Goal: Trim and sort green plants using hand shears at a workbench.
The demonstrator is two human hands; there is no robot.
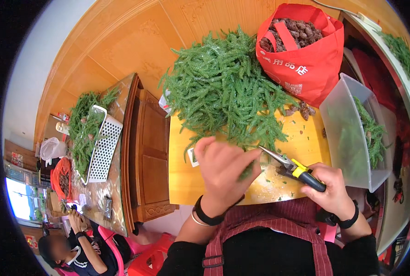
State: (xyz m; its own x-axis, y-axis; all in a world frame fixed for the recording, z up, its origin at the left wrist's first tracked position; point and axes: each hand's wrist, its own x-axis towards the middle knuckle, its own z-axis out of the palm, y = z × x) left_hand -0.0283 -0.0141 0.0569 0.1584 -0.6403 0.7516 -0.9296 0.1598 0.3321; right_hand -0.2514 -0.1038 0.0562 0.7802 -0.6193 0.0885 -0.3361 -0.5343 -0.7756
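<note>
A green sprig (247,169) sits just below the centre of the frame, pinched in the left hand (223,172), whose fingers are curled together around it. Its stem end points right, toward the tips of the pliers (291,168). The pliers lie slanted, tips up-left, yellow-and-black handles down-right in the right hand (331,191), which is clamped on the handles. The tips sit just right of the sprig, so the right hand's tool is the nearer thing to the stem.

Both hands hover over a yellow bench (186,184) sprinkled with green scraps. Above them, at centre top, lies a big heap of green fronds (223,87). To its upper right stands a red bag (306,60) with pale printing on its front, full of brown cones (294,30); a few cones (300,109) lie loose below it. At the right edge a clear plastic bin (347,138) holds more green pieces. At left a white perforated tray (104,149) rests on another table
</note>
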